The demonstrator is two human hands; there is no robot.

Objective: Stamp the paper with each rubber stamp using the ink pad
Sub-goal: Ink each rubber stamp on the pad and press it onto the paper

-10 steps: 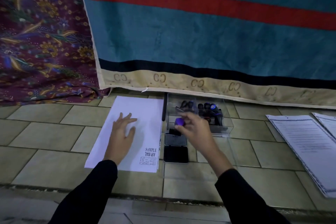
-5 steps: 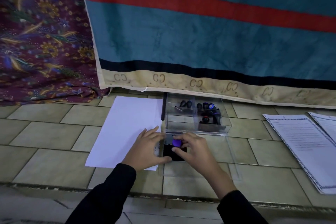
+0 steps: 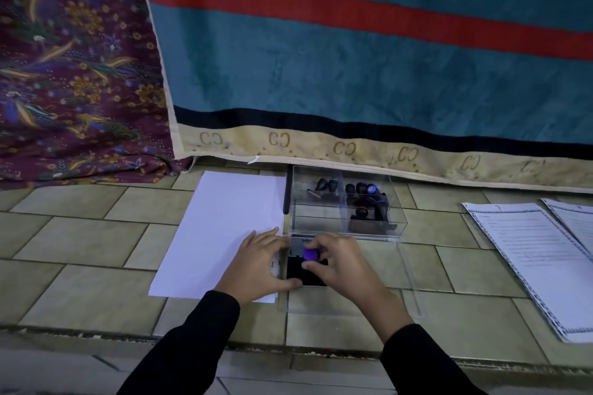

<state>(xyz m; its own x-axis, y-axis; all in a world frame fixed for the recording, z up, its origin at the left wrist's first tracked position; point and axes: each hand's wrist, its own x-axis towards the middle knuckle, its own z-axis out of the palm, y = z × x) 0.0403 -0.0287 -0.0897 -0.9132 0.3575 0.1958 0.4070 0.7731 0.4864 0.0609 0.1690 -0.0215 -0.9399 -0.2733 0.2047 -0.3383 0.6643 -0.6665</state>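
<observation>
While the right hand [image 3: 348,264] pinches a purple-knobbed rubber stamp [image 3: 310,254] over the black rectangular ink pad [image 3: 300,274] at lower centre, the left hand [image 3: 256,263] lies with straight fingers on the white paper sheet [image 3: 224,218], covering its print except "E" and "S". "CC" repeats along the teal blanket's beige border [image 3: 321,148]; a clear plastic box [image 3: 398,228] of dark stamps stands just behind the pad.

One clear box [image 3: 321,225] holds a cluster of dark stamps [image 3: 364,199] that overlap too much to count. Just in front of it are one ink pad [image 3: 298,274], one purple-topped stamp [image 3: 310,254] and two hands, a left hand [image 3: 256,264] and a right hand [image 3: 345,264]. Left of the box lie one white paper [image 3: 224,218] and one black stick [image 3: 286,192]. To its right are two printed sheets [image 3: 529,253], and behind it hang two cloths [image 3: 353,58].
</observation>
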